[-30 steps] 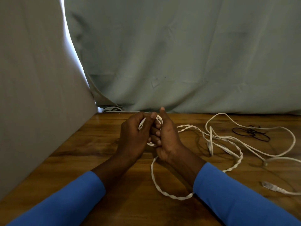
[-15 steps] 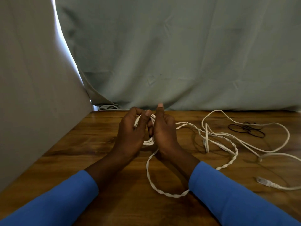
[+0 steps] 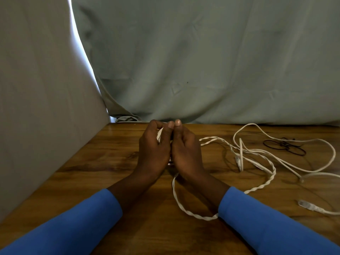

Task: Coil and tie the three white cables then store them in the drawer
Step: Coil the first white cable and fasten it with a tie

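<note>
Both hands meet over the middle of the brown wood-grain worktop (image 3: 110,162), backs towards the camera, thumbs side by side and pointing away. The left hand (image 3: 154,146) has its fingers curled round a small bundle of turns of a flat, twisted white cable (image 3: 191,214), and a sliver of white shows inside that grip. The right hand (image 3: 185,150) presses against the left with its fingers curled in on the same bundle; its grip is closed too, though the back of the hand hides how much cable it clasps. From between the heels of the hands the twisted white cable drops to the near side, sweeps in a loop across the worktop, passes under the right blue sleeve (image 3: 266,223) and comes out to the right, where it climbs back towards the far side and returns to the hands. The left blue sleeve (image 3: 73,227) lies on the near left of the worktop. To the right of the hands, smooth white cables (image 3: 241,155) sprawl loose and crossed over one another, and a clear plug (image 3: 304,203) on one end lies at the near right. Thin black elastic bands (image 3: 284,144) lie in a small cluster at the far right, just beyond the loose cables. A creased grey-green cloth (image 3: 220,61) hangs behind the worktop, and a pale fabric panel (image 3: 36,89) closes off the left side.
</note>
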`<state>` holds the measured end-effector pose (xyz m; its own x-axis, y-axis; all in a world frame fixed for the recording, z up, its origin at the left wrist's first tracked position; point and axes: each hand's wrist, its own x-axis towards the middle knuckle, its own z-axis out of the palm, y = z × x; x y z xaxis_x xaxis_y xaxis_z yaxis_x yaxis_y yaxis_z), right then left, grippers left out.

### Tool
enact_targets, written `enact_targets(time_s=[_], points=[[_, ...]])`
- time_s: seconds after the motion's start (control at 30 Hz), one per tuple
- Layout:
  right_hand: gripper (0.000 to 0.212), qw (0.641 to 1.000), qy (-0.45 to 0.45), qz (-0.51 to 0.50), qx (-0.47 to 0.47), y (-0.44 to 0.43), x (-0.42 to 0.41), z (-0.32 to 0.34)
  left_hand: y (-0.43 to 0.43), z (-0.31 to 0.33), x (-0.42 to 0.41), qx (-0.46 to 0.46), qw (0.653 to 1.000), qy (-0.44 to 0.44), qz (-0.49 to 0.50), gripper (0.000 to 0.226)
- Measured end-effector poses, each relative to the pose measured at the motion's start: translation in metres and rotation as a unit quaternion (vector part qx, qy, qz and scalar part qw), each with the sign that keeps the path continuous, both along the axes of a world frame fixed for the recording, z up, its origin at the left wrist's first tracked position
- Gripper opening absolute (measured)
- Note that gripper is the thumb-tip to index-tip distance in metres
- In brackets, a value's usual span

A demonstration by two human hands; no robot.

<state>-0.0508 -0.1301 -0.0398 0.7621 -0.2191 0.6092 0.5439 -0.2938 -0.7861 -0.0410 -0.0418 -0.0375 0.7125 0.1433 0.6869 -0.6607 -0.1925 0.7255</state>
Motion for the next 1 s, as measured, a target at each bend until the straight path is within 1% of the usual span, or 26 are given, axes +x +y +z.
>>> enact_targets(time_s=[0.1,0.17,0.27,0.43,0.5,0.57,0.67,0.73,0.8,0.87,0.9,1.0], points=[[0.05,0.997,-0.055,-0.035,-0.039,-0.005,0.005,0.002,-0.002,0.003,-0.001,-0.009,1.0,-0.004,-0.005,0.031],[0.049,0.994,-0.076,-0.053,-0.067,-0.01,0.007,0.005,-0.003,0.004,0.0,-0.015,0.999,0.001,-0.03,0.032],[0.054,0.991,-0.074,-0.07,-0.087,-0.014,0.007,0.008,-0.003,0.003,0.0,-0.025,0.998,0.007,-0.063,0.034],[0.075,0.99,-0.042,-0.092,-0.101,-0.014,0.01,0.008,-0.002,0.005,-0.003,-0.052,0.992,0.02,-0.113,0.041],[0.072,0.991,-0.036,-0.082,-0.103,-0.014,0.01,0.008,-0.002,0.004,-0.003,-0.061,0.99,0.027,-0.124,0.036],[0.062,0.99,-0.054,-0.077,-0.104,-0.015,0.009,0.008,-0.001,0.003,-0.001,-0.061,0.988,0.03,-0.136,0.032],[0.055,0.988,-0.075,-0.084,-0.107,-0.019,0.008,0.01,0.0,0.006,-0.001,-0.061,0.981,0.043,-0.178,0.027],[0.054,0.987,-0.076,-0.092,-0.111,-0.023,0.007,0.011,0.001,0.009,-0.003,-0.066,0.972,0.069,-0.215,0.03],[0.056,0.986,-0.072,-0.105,-0.11,-0.026,0.006,0.012,0.003,0.009,-0.003,-0.065,0.965,0.093,-0.235,0.041],[0.058,0.984,-0.068,-0.119,-0.111,-0.031,0.005,0.013,0.006,0.005,-0.004,-0.035,0.969,0.087,-0.229,0.052],[0.058,0.983,-0.064,-0.128,-0.113,-0.033,0.003,0.013,0.007,0.003,-0.005,-0.005,0.973,0.073,-0.22,0.054],[0.06,0.983,-0.045,-0.14,-0.108,-0.041,-0.008,0.012,0.012,0.003,-0.011,0.122,0.973,-0.001,-0.195,0.045]])
